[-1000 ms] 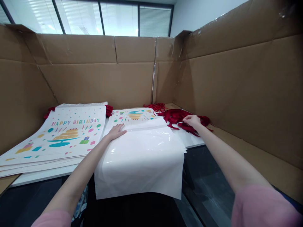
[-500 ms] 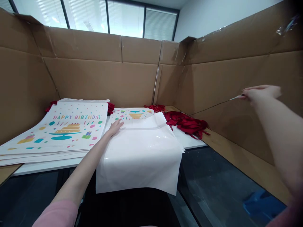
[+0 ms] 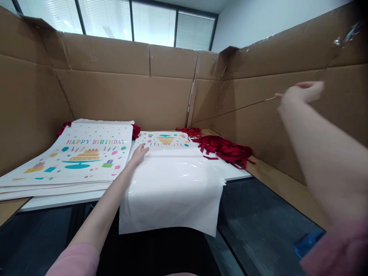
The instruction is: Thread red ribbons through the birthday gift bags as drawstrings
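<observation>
A white plastic mailer bag (image 3: pixel 172 191) lies in front of me, its near part hanging over the table edge. Its upper part shows a printed cake design (image 3: pixel 166 140) upside down. My left hand (image 3: pixel 140 154) rests on the bag's left side near the fold line, fingers stretched out. Raised at the right, my right hand (image 3: pixel 300 95) is closed on one end of a long thin strip (image 3: pixel 244 108). That strip stretches taut, slanting down left towards the back of the table; whether its far end is attached to the bag I cannot tell.
To the left lies a stack of printed "Happy Birthday" mailers (image 3: pixel 83 153). A heap of red strips (image 3: pixel 227 149) is at the right, with smaller red scraps (image 3: pixel 189 132) behind. Cardboard walls (image 3: pixel 109 92) surround the table. A blue object (image 3: pixel 307 243) sits low at the right.
My right hand has moved left and upward, and the strip's far end has shifted left. The bag's upper right corner, raised before, now lies lower. My left hand stays about where it was.
</observation>
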Available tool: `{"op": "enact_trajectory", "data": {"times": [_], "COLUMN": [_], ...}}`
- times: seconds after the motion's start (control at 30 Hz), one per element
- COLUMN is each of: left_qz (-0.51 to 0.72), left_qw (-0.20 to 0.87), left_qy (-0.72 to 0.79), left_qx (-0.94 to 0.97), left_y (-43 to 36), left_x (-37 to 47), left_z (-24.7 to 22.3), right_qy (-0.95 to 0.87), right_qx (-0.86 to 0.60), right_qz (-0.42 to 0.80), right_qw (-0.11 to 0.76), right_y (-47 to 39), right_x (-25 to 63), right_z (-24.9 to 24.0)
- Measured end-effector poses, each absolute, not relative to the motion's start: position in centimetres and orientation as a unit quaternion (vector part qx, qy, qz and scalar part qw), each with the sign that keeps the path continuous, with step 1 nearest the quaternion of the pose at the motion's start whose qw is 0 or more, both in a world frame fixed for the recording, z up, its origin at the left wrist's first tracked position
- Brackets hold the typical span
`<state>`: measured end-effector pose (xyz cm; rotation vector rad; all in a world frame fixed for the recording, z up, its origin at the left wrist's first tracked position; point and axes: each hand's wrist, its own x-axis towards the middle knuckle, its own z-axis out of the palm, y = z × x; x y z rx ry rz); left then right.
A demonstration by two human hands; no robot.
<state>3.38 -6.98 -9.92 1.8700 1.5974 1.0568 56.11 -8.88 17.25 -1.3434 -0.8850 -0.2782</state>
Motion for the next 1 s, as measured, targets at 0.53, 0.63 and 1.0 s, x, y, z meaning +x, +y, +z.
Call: {"op": "enact_trajectory", "data": {"times": [0.53,0.63,1.0], "left_qz": [0.295,0.277,0.223], "left_qw": [0.108,0.086,-0.022], "left_qy": [0.62,0.624,0.733], "left_qx": [0.719,0.725,0.643], "left_y": [-5.4,-5.6,-7.7], "left_x": [3.3,3.4,5.0], "left_z": [-11.1,-11.0,-10.0], "right_qy": [-0.384,-0.449,-0.717], "right_qx": [-0.718,-0.724,-0.658], "right_qz": [0.198,0.158,0.029], "right_qw": [0.545,0.5,0.229], "right_y": [1.4,0.7,-2.3], "right_x": [35.4,33.3,27.4], "right_z": [-7.5,-9.4,-11.9]}}
